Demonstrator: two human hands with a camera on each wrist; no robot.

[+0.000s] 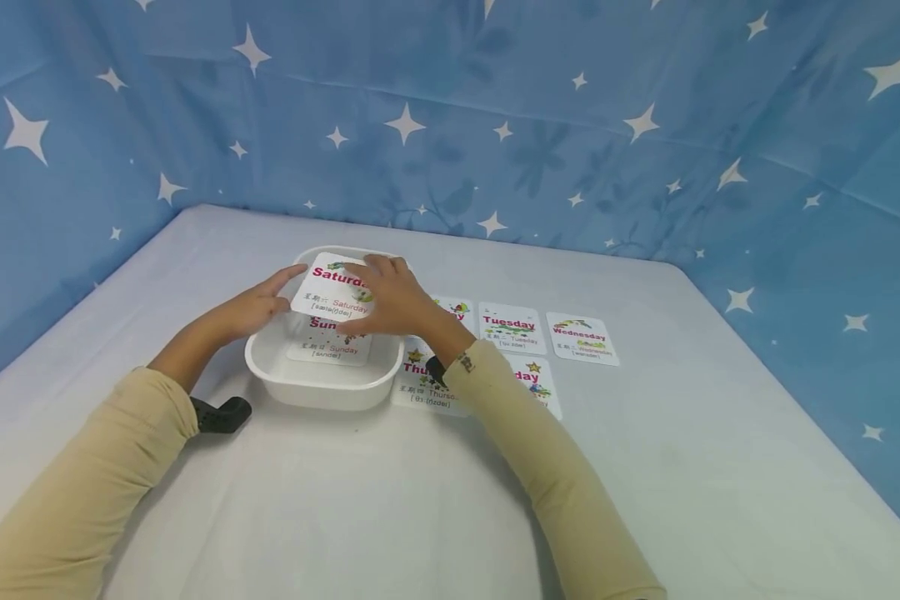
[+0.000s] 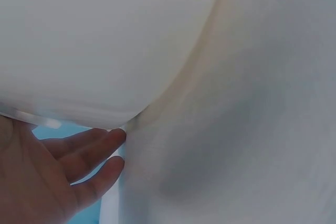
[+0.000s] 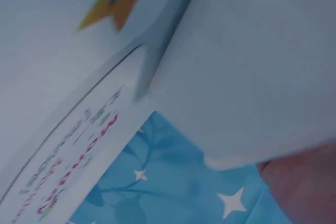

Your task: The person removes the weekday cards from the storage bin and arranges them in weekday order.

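Note:
Over the white plastic tub [image 1: 318,393], my right hand [image 1: 397,298] grips the Saturday card [image 1: 330,292] at its right side. Fingers lie over the card's face and cover the end of its printed word. Inside the tub, below it, lies the Sunday card [image 1: 328,348], partly hidden. My left hand [image 1: 243,315] is at the tub's left rim, its extended index fingertip right at the Saturday card's left edge. In the left wrist view, the fingers of that hand [image 2: 58,171] are loosely extended beside the tub's wall [image 2: 105,51].
Right of the tub lie the Tuesday card [image 1: 512,327], the Wednesday card [image 1: 582,339], the Thursday card [image 1: 420,387] and others partly covered by my right arm. A white cloth [image 1: 720,467] covers the table. A blue star-patterned curtain [image 1: 450,117] stands behind.

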